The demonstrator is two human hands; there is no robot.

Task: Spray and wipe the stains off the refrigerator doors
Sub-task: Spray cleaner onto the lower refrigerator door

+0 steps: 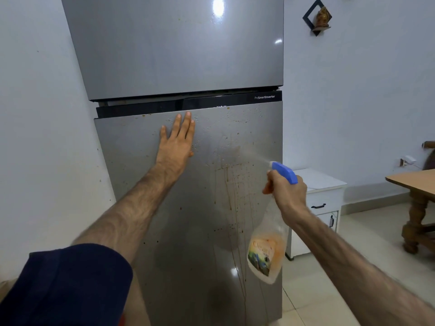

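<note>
While the left hand (177,140) lies flat with straight fingers against the top of the lower door (164,208), just under the black strip (188,105), the right hand (286,191) grips the neck of a spray bottle (268,250) with curled fingers, one on the trigger below the blue nozzle (284,171). The nozzle points at the door, and a thin mist shows between it and the steel. Brown stains (231,182) run down the middle-right of the lower door in thin drips, with scattered specks and droplets round them. The upper door (174,48) above bears a few faint specks and a bright glare. The bottle is clear, with a pale orange label, and hangs in front of the door's right edge. Right of the fridge stands a white cabinet (322,196); further right is a wooden tabletop (414,180). A dark blue sleeve (70,285) covers the left upper arm.
</note>
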